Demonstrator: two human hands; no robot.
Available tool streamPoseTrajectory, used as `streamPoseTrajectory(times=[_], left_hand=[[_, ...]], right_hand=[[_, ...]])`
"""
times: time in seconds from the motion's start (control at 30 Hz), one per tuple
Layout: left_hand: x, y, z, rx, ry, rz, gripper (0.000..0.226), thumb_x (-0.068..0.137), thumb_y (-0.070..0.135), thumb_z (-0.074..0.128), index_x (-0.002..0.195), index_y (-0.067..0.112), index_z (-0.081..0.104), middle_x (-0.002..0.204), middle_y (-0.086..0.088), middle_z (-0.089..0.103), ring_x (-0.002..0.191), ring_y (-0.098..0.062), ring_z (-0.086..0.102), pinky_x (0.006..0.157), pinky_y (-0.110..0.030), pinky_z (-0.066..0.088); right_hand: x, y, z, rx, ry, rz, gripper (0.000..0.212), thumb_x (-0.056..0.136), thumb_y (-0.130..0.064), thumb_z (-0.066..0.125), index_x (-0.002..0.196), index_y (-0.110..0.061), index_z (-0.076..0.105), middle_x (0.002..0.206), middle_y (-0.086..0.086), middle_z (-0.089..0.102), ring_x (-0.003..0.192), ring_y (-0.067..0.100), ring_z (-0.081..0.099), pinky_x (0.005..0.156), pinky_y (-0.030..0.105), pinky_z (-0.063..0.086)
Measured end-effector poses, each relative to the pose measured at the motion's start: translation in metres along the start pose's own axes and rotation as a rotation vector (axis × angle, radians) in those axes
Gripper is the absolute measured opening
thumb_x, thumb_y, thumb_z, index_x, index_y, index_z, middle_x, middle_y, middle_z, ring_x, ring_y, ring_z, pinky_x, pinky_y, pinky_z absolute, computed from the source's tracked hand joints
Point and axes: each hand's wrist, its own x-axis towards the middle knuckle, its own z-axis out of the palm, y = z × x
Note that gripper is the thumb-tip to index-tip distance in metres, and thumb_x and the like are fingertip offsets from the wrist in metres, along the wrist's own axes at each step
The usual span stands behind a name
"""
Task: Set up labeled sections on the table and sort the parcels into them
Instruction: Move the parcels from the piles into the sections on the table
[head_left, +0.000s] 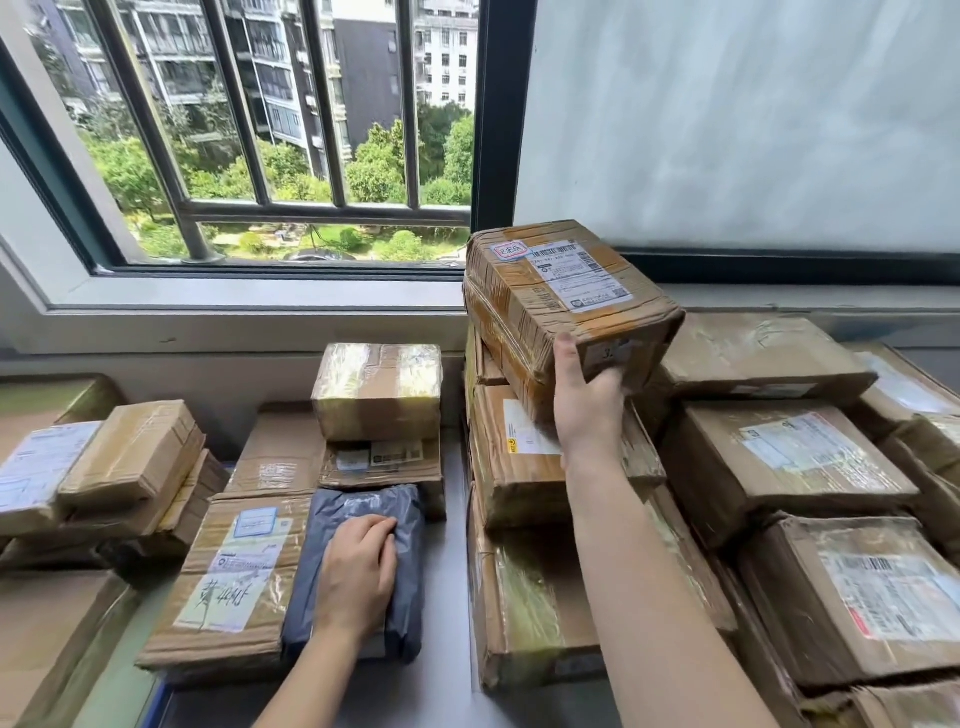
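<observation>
A tape-wrapped cardboard box (571, 306) is gripped by the right hand (587, 410) at its near lower corner, with the thumb laid up one creased side and the fingers curled under the end face. The box is held tilted above a stack of brown cartons (519, 467), and a white printed shipping label is carried on its top face. The left hand (358, 577) is laid palm down, fingers loosely bent, on a grey plastic mailer bag (363, 506); nothing is pinched. The bag is soft, wrinkled and slightly glossy.

Just left of the left hand, touching the bag, a flat carton with handwritten label (234, 582) is seen, its corrugated edges crushed. Beyond the left hand's fingers a small block-shaped box (376, 392), shiny with clear tape, is stacked on a flatter carton (384, 462). Between the two hands a bare strip of smooth grey surface (447, 597) is exposed. To the right of the right arm, more labelled cartons (779, 467) are piled, dented and taped. Further left of the left hand, smaller boxes (130, 457) are heaped. Beyond everything, a barred window (260, 130) is set beside a frosted pane (727, 119).
</observation>
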Motion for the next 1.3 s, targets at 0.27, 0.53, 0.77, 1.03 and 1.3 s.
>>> streamPoseTrajectory(times=[0.27, 0.53, 0.77, 1.03, 1.3], left_hand=[[-0.001, 0.001, -0.003, -0.010, -0.005, -0.001, 0.047, 0.088, 0.034, 0.035, 0.101, 0.008, 0.072, 0.098, -0.002, 0.066, 0.091, -0.019, 0.060, 0.083, -0.031, 0.048], [0.001, -0.002, 0.000, -0.010, -0.005, 0.001, 0.046, 0.088, 0.034, 0.036, 0.101, 0.009, 0.072, 0.098, -0.001, 0.066, 0.092, -0.019, 0.059, 0.083, -0.032, 0.049], [0.000, -0.004, 0.001, -0.007, -0.005, 0.001, 0.046, 0.088, 0.034, 0.036, 0.102, 0.010, 0.072, 0.099, 0.000, 0.065, 0.093, -0.017, 0.058, 0.085, -0.029, 0.046], [0.001, -0.005, 0.002, -0.002, -0.012, -0.008, 0.047, 0.088, 0.035, 0.035, 0.104, 0.011, 0.071, 0.101, 0.002, 0.065, 0.095, -0.014, 0.057, 0.086, -0.026, 0.044], [0.001, -0.003, 0.001, -0.013, -0.025, -0.026, 0.035, 0.088, 0.028, 0.045, 0.106, 0.012, 0.071, 0.103, 0.003, 0.064, 0.097, -0.013, 0.056, 0.087, -0.026, 0.043]], right_hand=[[0.027, -0.019, -0.017, -0.012, 0.182, -0.145, 0.041, 0.094, -0.032, 0.053, 0.129, -0.011, 0.047, 0.120, 0.002, 0.059, 0.104, 0.017, 0.058, 0.084, 0.033, 0.055], [0.060, -0.015, -0.039, -0.175, 0.172, -0.172, 0.056, 0.094, -0.054, 0.049, 0.124, -0.008, 0.059, 0.122, 0.009, 0.064, 0.113, 0.027, 0.058, 0.095, 0.034, 0.046], [0.081, -0.015, -0.049, -0.088, 0.073, -0.261, 0.034, 0.092, -0.047, 0.061, 0.110, -0.019, 0.068, 0.109, -0.003, 0.069, 0.104, 0.016, 0.063, 0.091, 0.037, 0.053], [0.103, -0.009, -0.058, 0.102, 0.025, -0.242, 0.023, 0.098, -0.029, 0.056, 0.111, -0.012, 0.065, 0.107, 0.001, 0.070, 0.103, 0.016, 0.065, 0.089, 0.029, 0.053], [0.109, -0.002, -0.048, 0.065, 0.085, -0.250, 0.031, 0.101, -0.034, 0.050, 0.122, -0.012, 0.059, 0.116, 0.001, 0.066, 0.109, 0.015, 0.061, 0.094, 0.029, 0.050]])
